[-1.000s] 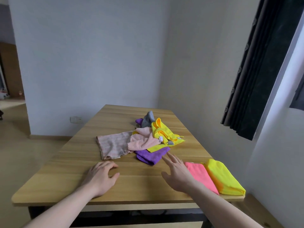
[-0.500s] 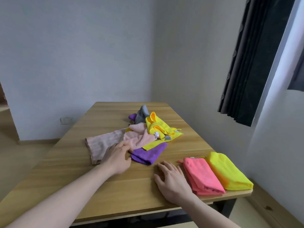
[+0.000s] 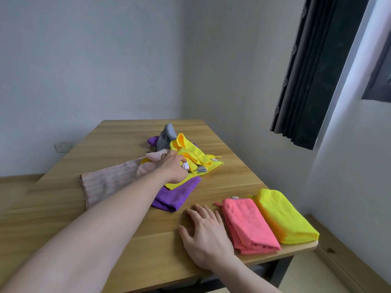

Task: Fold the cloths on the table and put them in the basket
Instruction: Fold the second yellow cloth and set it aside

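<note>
The person is reaching the left hand into the heap of unfolded cloths lying mid-worktop, fingers curling onto the yellow cloth and the pale pink cloth beside it; whether the fingers are actually pinching fabric or only resting on it cannot be told from this view. The right hand is lying flat and spread on the bare worktop, holding nothing, just beside the folded coral cloth.

Taking the heap as the landmark: nearer the person than it, and to the right, the folded coral cloth and a folded yellow-green cloth are sitting side by side, touching, at the worktop's edge. Those two look done as far as folding goes. Within the heap, a purple cloth is poking out on the near side, a long ribbed beige cloth is trailing off to the left, and a grey cloth is standing up at the far side.

No basket is showing anywhere, so nothing appears to be put away yet. By my reckoning the job is in its early part: several cloths are waiting to be folded, and every one is yet to be basketed.
</note>
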`<state>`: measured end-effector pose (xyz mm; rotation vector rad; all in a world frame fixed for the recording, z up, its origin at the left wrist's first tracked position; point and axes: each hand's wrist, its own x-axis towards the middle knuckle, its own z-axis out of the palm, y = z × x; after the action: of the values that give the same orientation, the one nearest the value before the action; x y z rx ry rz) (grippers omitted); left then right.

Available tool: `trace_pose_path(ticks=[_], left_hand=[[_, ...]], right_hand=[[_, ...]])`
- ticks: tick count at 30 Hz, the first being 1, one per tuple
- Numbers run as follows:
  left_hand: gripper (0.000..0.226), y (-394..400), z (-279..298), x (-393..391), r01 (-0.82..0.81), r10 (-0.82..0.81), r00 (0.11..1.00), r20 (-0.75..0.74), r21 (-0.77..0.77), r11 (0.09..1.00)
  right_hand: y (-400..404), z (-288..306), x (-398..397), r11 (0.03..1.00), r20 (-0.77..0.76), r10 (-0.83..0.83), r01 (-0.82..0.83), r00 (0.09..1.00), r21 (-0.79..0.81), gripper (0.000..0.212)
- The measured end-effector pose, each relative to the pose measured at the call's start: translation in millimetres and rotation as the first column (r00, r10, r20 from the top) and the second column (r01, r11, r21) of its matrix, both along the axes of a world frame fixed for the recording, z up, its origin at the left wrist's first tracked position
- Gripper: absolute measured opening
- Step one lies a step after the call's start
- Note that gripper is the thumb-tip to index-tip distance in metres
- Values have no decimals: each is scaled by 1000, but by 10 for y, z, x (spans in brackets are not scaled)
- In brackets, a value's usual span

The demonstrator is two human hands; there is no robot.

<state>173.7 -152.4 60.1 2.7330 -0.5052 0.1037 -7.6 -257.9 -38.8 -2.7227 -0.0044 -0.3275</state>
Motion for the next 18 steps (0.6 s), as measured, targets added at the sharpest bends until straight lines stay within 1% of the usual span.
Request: trace_pose_path(ticks=[5,8,10,11,12,13,14,15,16,18], left_hand=[[59,-134,5,149,-58,62,996,-67,68,996],[58,-159,58,194,-104,116,989,-94,120,987],[56,-137,107,237,-125,136,986,-101,106,987],[57,-123,143,265,-134,138,985,-98,49,990],[59,-116,197,273,-144,139,985,-98,-52,988],[61,-110,269,297,-153,138,986,-94,-184,971],[64,-108,358,306,-154,141,988,-63,-309,939],[62,-101,467,299,-145,151,988,-18,-403,904],[54,-98,585,278,-131,172,984,42,-479,868],[30,-78,801,241,-70,222,957,184,-599,798]], right_hand=[[-1,1,-11,1000,2,5,-5,1000,8,60],[-6,2,-4,1000,4,9,-9,1000,13,58],[-4,5,1,1000,2,7,-7,1000,19,57],[-6,9,9,1000,4,6,-6,1000,24,57],[-10,11,11,1000,6,5,-6,1000,27,56],[-12,13,13,1000,7,5,-5,1000,25,56],[-16,16,13,1000,7,5,-5,1000,24,55],[-15,21,4,1000,9,6,-6,1000,22,55],[-15,23,-2,1000,9,7,-7,1000,19,55],[-15,20,-15,1000,13,5,-5,1000,18,54]])
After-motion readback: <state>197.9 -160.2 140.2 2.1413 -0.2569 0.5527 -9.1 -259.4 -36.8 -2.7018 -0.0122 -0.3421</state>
